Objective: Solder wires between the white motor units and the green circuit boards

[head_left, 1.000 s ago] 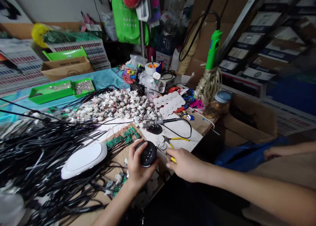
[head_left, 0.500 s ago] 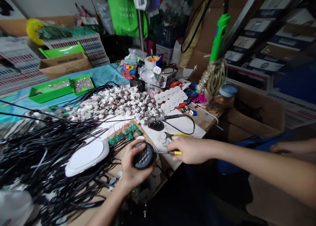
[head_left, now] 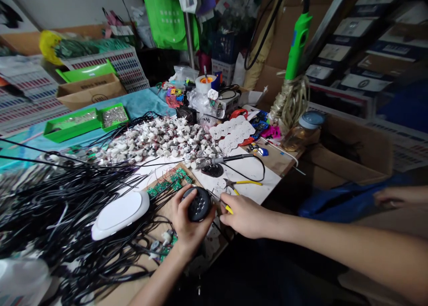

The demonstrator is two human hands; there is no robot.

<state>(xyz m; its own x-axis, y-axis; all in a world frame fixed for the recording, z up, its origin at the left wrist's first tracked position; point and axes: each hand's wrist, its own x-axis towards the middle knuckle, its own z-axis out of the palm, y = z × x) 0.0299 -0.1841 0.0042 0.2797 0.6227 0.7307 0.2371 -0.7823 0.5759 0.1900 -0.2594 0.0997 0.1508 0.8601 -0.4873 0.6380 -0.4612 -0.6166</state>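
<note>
Over a cluttered counter (head_left: 284, 163), the left grip (head_left: 187, 228) curls around a round black casing (head_left: 199, 204) near the front edge, forearm rising from below; the right grip (head_left: 245, 217) clasps a yellow-handled tool (head_left: 228, 208) pointing toward it, forearm stretched in from the right; beyond lie yellow-handled pliers (head_left: 249, 182) and a soldering iron (head_left: 230, 159).

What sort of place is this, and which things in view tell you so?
Probably a small electronics assembly workshop: there are green circuit boards, what looks like a soldering iron in a coiled stand, and many black cables.
</note>
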